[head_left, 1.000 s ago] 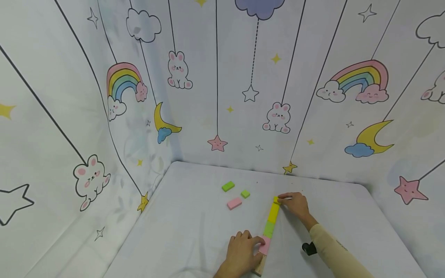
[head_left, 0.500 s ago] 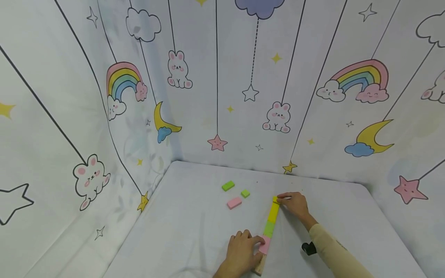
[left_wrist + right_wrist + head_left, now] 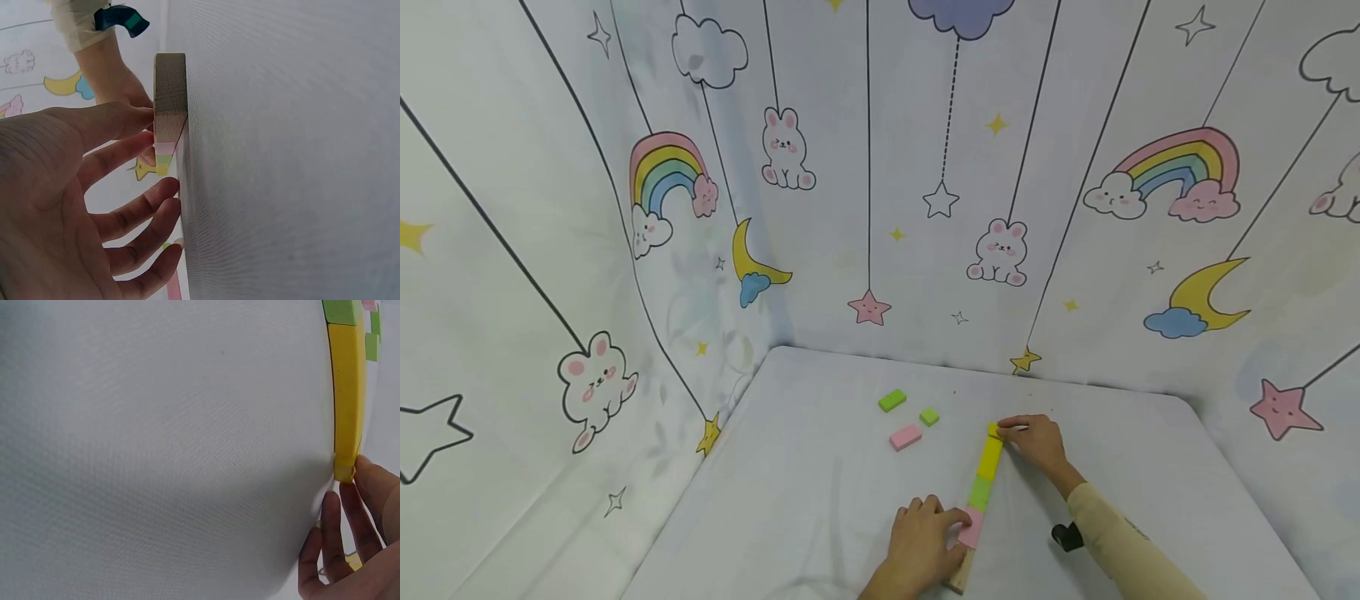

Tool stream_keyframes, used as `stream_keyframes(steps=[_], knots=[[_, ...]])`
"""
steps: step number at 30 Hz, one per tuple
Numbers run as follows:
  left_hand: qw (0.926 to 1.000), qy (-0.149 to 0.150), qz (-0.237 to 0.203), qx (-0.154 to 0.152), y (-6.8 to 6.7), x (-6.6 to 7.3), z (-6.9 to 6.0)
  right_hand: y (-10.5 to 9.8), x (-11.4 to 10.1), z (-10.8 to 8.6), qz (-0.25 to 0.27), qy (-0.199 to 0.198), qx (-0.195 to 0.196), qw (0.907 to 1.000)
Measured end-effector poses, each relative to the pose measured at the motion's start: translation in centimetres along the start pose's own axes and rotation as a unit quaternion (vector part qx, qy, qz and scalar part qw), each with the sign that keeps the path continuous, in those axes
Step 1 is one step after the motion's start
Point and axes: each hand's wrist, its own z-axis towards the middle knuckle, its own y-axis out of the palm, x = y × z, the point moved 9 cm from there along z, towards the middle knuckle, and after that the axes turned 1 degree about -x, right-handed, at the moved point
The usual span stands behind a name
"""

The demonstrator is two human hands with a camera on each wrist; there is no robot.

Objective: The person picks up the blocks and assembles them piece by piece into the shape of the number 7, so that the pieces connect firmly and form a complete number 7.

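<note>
A straight row of blocks lies on the white table: a bare wooden block (image 3: 958,577) nearest, then a pink block (image 3: 972,530), a light green block (image 3: 980,493), a long yellow block (image 3: 990,458) and a small yellow block (image 3: 994,431) at the far end. My left hand (image 3: 917,542) lies along the row's left side, index fingertip at the pink block and thumb at the wooden one; its other fingers are spread loosely. With thumb and index finger, my right hand (image 3: 1037,442) pinches the small yellow block; in the right wrist view its other fingers (image 3: 331,506) are beside the end.
Left of the row's far half lie a green block (image 3: 892,401), a smaller green block (image 3: 929,417) and a loose pink block (image 3: 906,437). A black device (image 3: 1066,537) shows by the right sleeve. Printed cloth walls (image 3: 820,250) stand behind the table.
The small yellow block has shifted very slightly left in my right hand's pinch. My left hand stays in place, and the loose blocks have not moved.
</note>
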Motion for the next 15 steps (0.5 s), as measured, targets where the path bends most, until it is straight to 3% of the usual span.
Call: stream_keyframes(steps=[7, 15], knots=[[0.9999, 0.004, 0.006, 0.013, -0.08, -0.01, -0.04, -0.09, -0.18, 0.01, 0.002, -0.009, 0.000, 1.0000], [1.0000, -0.002, -0.001, 0.003, 0.12, -0.11, 0.03, -0.13, -0.25, -0.14, -0.001, -0.015, 0.003, 0.9999]])
